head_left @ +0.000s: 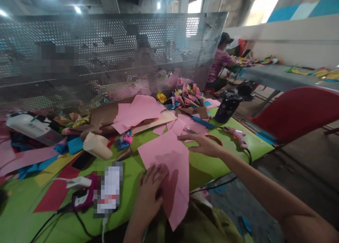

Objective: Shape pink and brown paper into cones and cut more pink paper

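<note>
A large sheet of pink paper (172, 158) lies in front of me, its lower end reaching over the table's near edge. My left hand (152, 186) rests on the paper's left side, fingers laid across it. At its upper right edge, my right hand (205, 145) is open, with fingers stretched out over the paper. Close behind the right hand are scissors (215, 140), partly hidden, and a blue-handled cutter (202, 122). A pile of pink sheets (140, 110) lies farther back.
A pink glue gun (239, 139) with a cord lies at the right, near a dark tumbler (227, 107). Folded paper pieces (188, 95) are heaped by the perforated metal screen (106, 59). At left are a phone (109, 188) and a power strip (82, 197). A red chair (296, 112) stands right.
</note>
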Tool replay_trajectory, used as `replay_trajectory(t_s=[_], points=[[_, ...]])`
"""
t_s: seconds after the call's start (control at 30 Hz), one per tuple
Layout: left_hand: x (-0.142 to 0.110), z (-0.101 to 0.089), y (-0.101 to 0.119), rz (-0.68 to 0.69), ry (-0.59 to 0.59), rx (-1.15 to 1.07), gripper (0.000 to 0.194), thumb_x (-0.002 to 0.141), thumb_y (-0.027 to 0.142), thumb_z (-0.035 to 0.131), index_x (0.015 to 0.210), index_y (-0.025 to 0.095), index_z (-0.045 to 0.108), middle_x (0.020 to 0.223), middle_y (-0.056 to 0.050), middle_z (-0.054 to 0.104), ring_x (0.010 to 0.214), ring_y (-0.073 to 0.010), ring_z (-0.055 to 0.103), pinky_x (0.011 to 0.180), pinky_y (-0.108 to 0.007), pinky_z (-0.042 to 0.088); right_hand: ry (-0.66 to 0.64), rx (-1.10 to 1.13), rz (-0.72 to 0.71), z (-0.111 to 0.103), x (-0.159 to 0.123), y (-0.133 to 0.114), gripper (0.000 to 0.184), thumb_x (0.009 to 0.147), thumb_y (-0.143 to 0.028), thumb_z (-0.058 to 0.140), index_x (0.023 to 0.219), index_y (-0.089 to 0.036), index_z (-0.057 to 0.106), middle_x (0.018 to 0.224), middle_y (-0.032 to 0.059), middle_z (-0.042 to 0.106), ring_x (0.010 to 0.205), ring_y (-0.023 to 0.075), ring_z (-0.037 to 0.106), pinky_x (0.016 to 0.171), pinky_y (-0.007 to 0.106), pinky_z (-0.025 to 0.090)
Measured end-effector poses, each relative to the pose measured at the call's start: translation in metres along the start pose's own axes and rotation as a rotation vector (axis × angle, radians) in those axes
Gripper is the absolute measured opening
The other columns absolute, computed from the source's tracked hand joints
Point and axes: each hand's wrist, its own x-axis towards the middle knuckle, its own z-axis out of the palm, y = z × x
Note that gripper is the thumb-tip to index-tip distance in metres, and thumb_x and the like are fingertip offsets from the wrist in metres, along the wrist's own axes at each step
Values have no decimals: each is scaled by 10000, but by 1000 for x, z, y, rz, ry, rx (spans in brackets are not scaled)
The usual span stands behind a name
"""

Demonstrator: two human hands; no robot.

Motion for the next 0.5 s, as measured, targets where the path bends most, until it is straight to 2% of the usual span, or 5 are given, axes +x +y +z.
replay_trajectory(t_s=[0.07,0.1,0.27,0.4,0.5], points=[[-10,3,0,51,-33,44,727,796,129,586,1471,383,494,1554,-36,503,1432,-289,453,1182,-598,308,107,-147,114,2,5,13,549,859,-131,600,1399,-231,594,1385,117,655,1311,275,591,1060,436,489],[-15,4,-1,71,-36,64,688,822,190,602,1472,386,493,1553,-37,504,1418,-290,470,1177,-598,312,114,-232,153,4,8,19,550,846,-104,595,1382,-227,609,1368,114,668,1300,280,600,1064,436,485],[-30,9,-11,146,0,129,659,821,384,695,1455,398,515,1532,-40,530,1371,-299,518,1152,-557,359,-61,-671,177,20,29,30,445,876,-81,568,1298,-190,660,1260,120,721,1197,267,652,1022,386,493],[-35,13,-20,202,37,158,717,803,458,722,1478,391,488,1516,-46,548,1355,-308,535,1137,-534,388,-116,-771,156,32,40,29,261,913,-111,562,1113,-163,723,1104,133,745,1066,241,683,991,349,479],[-37,14,-21,217,40,171,750,805,470,719,1501,374,458,1513,-59,549,1353,-313,540,1128,-545,401,-117,-827,173,24,44,32,225,910,-87,553,1038,-153,726,1053,133,740,1039,237,679,969,329,470]])
